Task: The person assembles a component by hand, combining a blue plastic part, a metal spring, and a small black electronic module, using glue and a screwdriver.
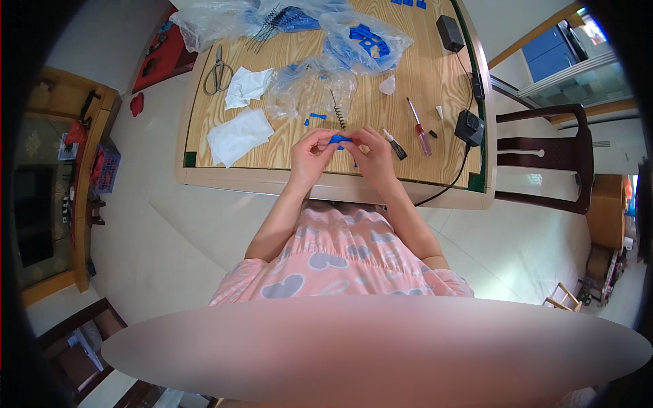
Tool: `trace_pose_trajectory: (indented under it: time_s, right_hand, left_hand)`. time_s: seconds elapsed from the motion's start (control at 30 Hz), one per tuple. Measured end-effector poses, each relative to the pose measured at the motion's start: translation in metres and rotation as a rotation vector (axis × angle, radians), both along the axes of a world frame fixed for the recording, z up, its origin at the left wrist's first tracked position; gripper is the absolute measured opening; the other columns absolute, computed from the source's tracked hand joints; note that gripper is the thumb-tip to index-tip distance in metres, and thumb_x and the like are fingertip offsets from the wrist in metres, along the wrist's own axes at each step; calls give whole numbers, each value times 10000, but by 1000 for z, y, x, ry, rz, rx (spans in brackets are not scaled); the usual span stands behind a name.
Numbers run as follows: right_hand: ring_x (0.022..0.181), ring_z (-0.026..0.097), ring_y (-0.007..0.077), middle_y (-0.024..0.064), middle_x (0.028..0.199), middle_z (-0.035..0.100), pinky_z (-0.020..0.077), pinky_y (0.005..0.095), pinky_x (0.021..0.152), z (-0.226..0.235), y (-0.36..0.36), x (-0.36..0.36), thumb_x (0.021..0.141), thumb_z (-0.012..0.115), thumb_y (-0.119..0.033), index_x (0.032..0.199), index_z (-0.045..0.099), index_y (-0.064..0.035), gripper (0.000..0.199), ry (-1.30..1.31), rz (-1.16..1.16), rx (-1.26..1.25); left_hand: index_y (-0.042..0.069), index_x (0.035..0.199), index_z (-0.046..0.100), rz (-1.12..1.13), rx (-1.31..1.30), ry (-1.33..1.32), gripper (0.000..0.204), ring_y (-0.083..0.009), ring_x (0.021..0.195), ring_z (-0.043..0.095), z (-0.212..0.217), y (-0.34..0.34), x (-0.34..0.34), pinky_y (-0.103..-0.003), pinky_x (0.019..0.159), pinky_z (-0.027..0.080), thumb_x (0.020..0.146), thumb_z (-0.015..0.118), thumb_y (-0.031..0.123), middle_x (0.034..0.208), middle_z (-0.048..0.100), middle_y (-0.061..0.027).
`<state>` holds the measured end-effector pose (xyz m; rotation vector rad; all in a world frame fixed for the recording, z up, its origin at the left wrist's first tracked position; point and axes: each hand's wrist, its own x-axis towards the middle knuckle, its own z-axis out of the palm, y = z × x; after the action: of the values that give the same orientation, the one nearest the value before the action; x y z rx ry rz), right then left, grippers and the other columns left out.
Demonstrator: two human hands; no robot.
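Blue plastic is showing between the person's fingertips: a small blue part point(339, 139) is sitting pinched between the left hand point(311, 158) and the right hand point(373, 156), both raised just over the near edge of the table point(381, 102). Each hand's thumb and forefinger are closing on an end of the part, the other fingers curling loosely; how the part is shaped is too small to tell.

Taking the part as the landmark, a spring point(337, 112) is lying just beyond it, with small blue bits point(317, 117) beside that. A screwdriver point(420, 127) is resting to the right of the part, and a black adapter point(469, 127) farther right by the table's edge. A white cloth point(239, 136) is lying to the left of the part, with scissors point(218, 71) far beyond it. Clear bags point(309, 85) are spreading beyond the part, one holding blue pieces point(369, 39).
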<state>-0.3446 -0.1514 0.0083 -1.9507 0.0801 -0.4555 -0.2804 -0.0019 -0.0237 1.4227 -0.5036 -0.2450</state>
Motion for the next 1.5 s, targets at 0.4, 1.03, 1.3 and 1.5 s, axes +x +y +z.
trace_pose_trajectory:
  time_s: [0.4,1.03,1.3,1.5]
  right_hand:
    - [744,598,182,88,838,598,481,292,691,2,-1,1,817,701,-38,981,662,-3,172,18,17,29]
    - [755,603,85,43,836,660,512,254,670,-21,-7,12,957,581,-156,1028,651,28,209,223,55,408]
    - [786,614,88,36,869,670,507,241,703,-12,-8,11,959,573,-124,1042,647,31,191,242,73,532]
    - [767,598,81,21,849,653,495,231,699,-20,-9,10,970,555,-114,1049,640,34,189,191,71,453]
  left_hand:
    - [-15,1076,655,18,30,69,257,-125,862,663,0,-1,-2,-217,742,534,829,651,-85,1022,620,-50]
    - [-23,1089,650,-37,-82,585,213,-166,731,698,-3,4,10,-273,640,601,897,641,71,921,701,-108]
    - [-26,1082,651,-10,-102,537,213,-163,730,696,-3,5,9,-260,632,600,885,654,56,916,697,-109]
    - [-15,1075,662,-15,-106,529,207,-156,721,692,-1,3,7,-251,631,596,879,663,52,916,698,-103]
